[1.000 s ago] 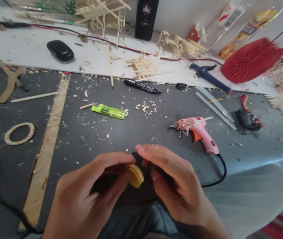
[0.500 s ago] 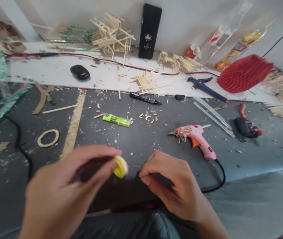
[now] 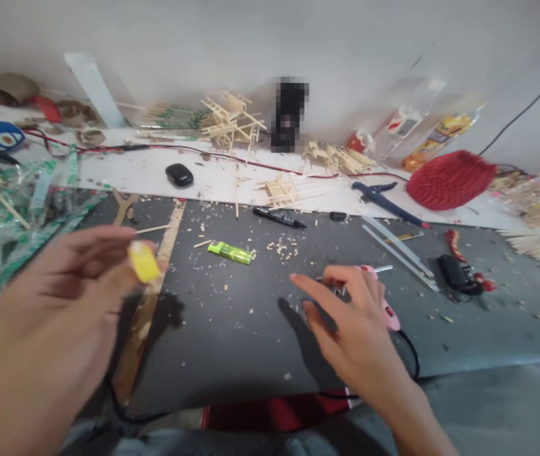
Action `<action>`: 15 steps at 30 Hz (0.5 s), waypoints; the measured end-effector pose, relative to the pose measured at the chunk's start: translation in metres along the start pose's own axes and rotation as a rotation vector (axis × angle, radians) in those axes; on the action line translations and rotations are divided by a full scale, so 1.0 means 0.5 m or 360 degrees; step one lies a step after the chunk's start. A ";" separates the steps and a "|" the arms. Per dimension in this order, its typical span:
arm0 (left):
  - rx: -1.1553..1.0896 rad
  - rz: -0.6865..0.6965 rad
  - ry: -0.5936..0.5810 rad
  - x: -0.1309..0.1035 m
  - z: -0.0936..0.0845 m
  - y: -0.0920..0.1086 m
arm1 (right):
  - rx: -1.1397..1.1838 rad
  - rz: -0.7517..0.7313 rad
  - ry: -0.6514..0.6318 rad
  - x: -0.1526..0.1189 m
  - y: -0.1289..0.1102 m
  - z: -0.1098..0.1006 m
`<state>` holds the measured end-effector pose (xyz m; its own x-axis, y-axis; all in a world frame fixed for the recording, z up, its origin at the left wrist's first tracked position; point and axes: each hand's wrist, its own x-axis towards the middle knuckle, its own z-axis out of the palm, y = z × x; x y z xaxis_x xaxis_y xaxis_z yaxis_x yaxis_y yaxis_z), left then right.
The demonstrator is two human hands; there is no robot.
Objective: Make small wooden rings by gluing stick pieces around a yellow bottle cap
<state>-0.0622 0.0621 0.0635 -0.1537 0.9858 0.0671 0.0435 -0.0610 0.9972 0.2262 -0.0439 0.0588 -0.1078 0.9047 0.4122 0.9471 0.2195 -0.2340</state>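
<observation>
Between the thumb and fingers of my left hand [image 3: 68,297] is a small yellow ring-like piece [image 3: 143,261], blurred, held above the wooden strip [image 3: 149,310]. My right hand [image 3: 352,310] has its fingers apart with nothing between them, over the right part of the grey mat. It partly covers the pink glue gun [image 3: 390,315]. A green lighter [image 3: 230,253] lies between the two hands, farther back, with small wood bits [image 3: 286,249] beside it.
Behind are a black marker [image 3: 279,218], stick models [image 3: 234,123], a black oval case [image 3: 179,175], blue cutters [image 3: 386,201] and a red folded-paper piece [image 3: 452,180]. Plastic wrappers [image 3: 37,196] lie at left, clear glue sticks [image 3: 400,253] at right.
My left hand has moved left with the yellow piece. The fingers of my right hand have spread and it has moved right, over the glue gun. The view has tilted up.
</observation>
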 end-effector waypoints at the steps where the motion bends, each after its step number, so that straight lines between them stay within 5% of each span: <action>1: -0.0013 -0.0083 -0.0102 -0.020 0.016 -0.002 | 0.0016 -0.0018 -0.0027 0.006 0.008 -0.010; 5: -0.0040 -0.0346 -0.0547 -0.093 0.060 -0.022 | 0.0025 -0.0010 -0.0154 -0.003 0.061 -0.069; 9: -0.0177 -0.0691 -0.0854 -0.131 0.088 -0.050 | -0.0215 0.0488 -0.0132 -0.079 0.164 -0.110; 12: -0.0163 -0.0727 -0.1026 -0.141 0.106 -0.057 | -0.0265 0.0953 -0.0231 -0.133 0.226 -0.093; 15: -0.0156 -0.0708 -0.1067 -0.142 0.118 -0.057 | -0.0052 0.1070 -0.0333 -0.150 0.241 -0.055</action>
<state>0.0057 0.0030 0.0286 0.4893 0.8031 -0.3400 0.0261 0.3762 0.9262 0.3566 -0.0953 0.0241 0.4514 0.8923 0.0087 0.8371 -0.4200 -0.3505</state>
